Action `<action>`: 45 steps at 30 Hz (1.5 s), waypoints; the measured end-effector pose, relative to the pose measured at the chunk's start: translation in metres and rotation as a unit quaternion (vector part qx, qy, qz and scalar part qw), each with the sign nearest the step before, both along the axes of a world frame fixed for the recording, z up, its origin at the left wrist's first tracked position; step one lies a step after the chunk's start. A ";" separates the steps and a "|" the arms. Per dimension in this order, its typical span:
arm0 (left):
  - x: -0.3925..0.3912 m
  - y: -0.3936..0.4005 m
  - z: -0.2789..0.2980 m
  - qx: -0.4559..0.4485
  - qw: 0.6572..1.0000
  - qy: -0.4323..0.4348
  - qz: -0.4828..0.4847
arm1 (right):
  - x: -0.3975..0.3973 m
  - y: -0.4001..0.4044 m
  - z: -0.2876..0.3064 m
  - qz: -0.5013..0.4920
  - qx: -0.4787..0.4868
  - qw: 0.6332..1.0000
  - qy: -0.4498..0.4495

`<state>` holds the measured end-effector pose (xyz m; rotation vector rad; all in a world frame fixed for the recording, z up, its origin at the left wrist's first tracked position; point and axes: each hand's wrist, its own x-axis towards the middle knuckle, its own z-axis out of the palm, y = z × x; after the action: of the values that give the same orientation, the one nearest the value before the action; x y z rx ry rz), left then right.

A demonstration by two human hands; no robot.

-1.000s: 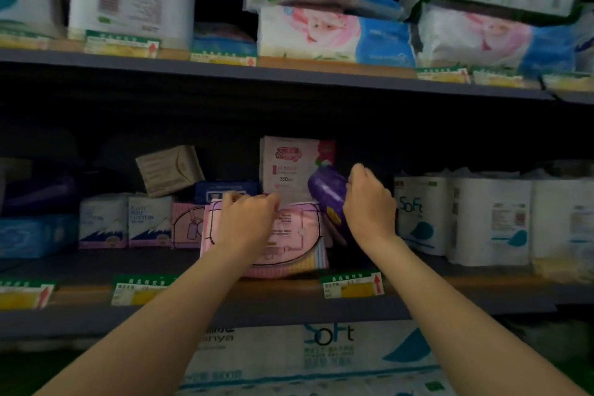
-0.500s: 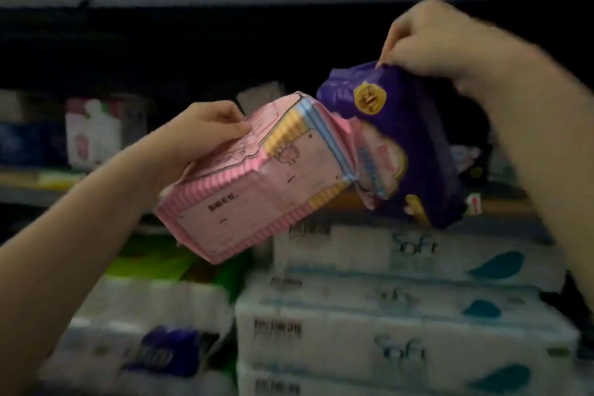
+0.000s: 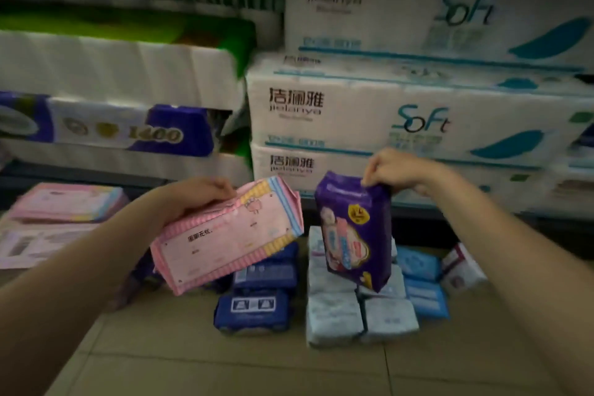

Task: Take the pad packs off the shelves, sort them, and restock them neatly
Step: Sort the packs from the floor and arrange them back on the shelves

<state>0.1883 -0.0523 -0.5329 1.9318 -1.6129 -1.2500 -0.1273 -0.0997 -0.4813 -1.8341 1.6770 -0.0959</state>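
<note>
Both packs have come down from shelf height to just above the floor, and the view has dropped with them to the sorted piles below. Nearest, on the tiled floor [image 3: 225, 363], navy packs [image 3: 254, 312] sit in a column beside a block of pale grey packs [image 3: 334, 318], with light blue packs [image 3: 424, 286] toward the right; each colour is kept to its own group, apparently so like goes with like. Above them the left hand [image 3: 193, 199] grips the top edge of the pink pack [image 3: 228, 238], tilted, while the right hand [image 3: 395, 170] pinches the purple pack [image 3: 356, 231] by its top seam so it hangs upright over the grey block. At the left edge of the floor lies a pink stack [image 3: 67, 202], the likely home for the pink one. Farthest back, the bottom shelf carries large tissue bales [image 3: 401, 119].
</note>
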 end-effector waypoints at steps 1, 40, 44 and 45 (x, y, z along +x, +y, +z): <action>-0.001 0.003 -0.014 0.021 0.999 0.015 0.020 | -0.002 0.001 -0.023 -0.011 0.016 1.000 0.007; 0.191 0.159 -0.053 0.066 0.912 0.139 0.380 | 0.264 0.067 -0.166 0.330 0.053 0.939 -0.082; 0.198 0.165 -0.064 0.069 0.931 0.065 0.352 | 0.290 0.092 -0.205 0.371 -0.032 0.928 -0.019; 0.196 0.164 -0.066 0.070 0.936 0.051 0.342 | 0.292 0.096 -0.210 0.385 -0.055 0.921 0.005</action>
<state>0.3846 0.1117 -0.5993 2.1849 -0.6917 -1.1435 0.1650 -0.0036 -0.6912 -2.4457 0.8607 0.1582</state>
